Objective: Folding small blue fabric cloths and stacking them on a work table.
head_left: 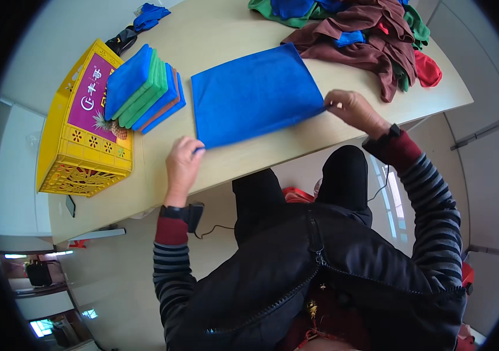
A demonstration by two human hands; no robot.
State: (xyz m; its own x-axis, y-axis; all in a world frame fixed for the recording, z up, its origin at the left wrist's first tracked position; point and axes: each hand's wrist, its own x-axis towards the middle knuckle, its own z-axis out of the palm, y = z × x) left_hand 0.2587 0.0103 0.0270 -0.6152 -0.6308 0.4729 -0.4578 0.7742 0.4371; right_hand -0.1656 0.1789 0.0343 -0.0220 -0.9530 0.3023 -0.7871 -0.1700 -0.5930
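A blue towel (255, 93) lies spread out on the table in front of me, its near edge slightly lifted. My left hand (183, 161) pinches its near left corner. At the near right corner, my right hand (355, 110) grips the cloth between thumb and fingers. To the left of the towel stands a stack of folded towels (144, 93) in blue, green and brown, leaning beside the yellow crate.
A yellow plastic crate (88, 167) with a purple panel sits at the table's left. Crumpled brown, green, blue and red cloths (360, 50) are heaped at the far right. A dark phone-like object (71, 206) lies near the table's left corner. The table's front edge (249, 172) runs above my knees.
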